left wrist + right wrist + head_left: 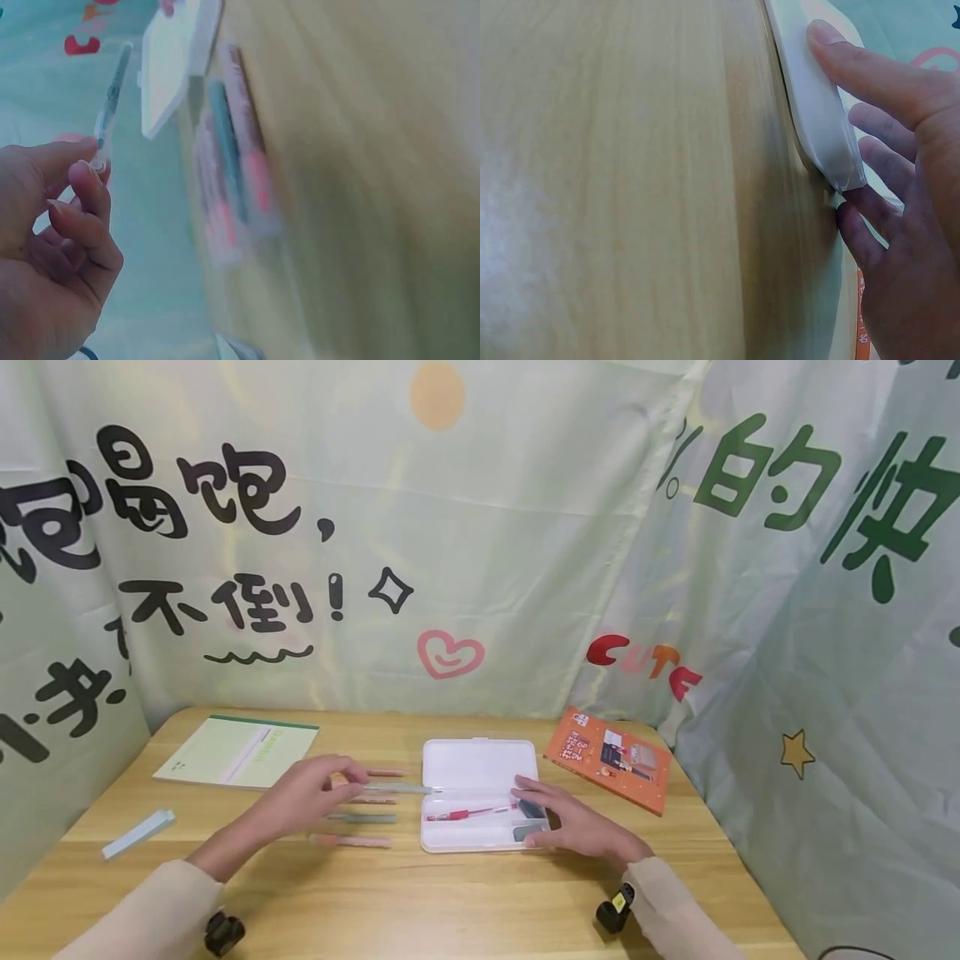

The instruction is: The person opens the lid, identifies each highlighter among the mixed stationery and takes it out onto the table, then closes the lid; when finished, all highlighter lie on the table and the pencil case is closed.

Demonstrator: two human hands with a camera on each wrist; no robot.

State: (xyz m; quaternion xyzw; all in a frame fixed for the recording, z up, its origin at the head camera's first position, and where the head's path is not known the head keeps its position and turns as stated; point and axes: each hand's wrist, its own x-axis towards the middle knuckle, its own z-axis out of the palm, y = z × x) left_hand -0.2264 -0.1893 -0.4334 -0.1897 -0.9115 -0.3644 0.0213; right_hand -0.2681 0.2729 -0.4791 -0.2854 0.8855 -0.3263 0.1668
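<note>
My left hand [311, 797] pinches a slim clear pen with a grey-green barrel [401, 788] between thumb and fingers; its tip points right, over the left edge of the open white pencil case [480, 763]. In the left wrist view the same pen [115, 94] stands out from the fingertips. Inside the case's near half lie a red-pink pen [459, 815] and dark grey pieces [531, 809] at the right. My right hand [581, 822] holds the case's right end, thumb on the near side and fingers farther back. Below the left hand several pens, including a grey-green one [367, 818], lie in a row.
A pale green notebook [240, 750] lies at the back left, with a light blue stick-like item [138, 834] in front of it. An orange booklet [611, 758] is at the back right. Printed cloth [510, 568] hangs behind the wooden table [450, 910].
</note>
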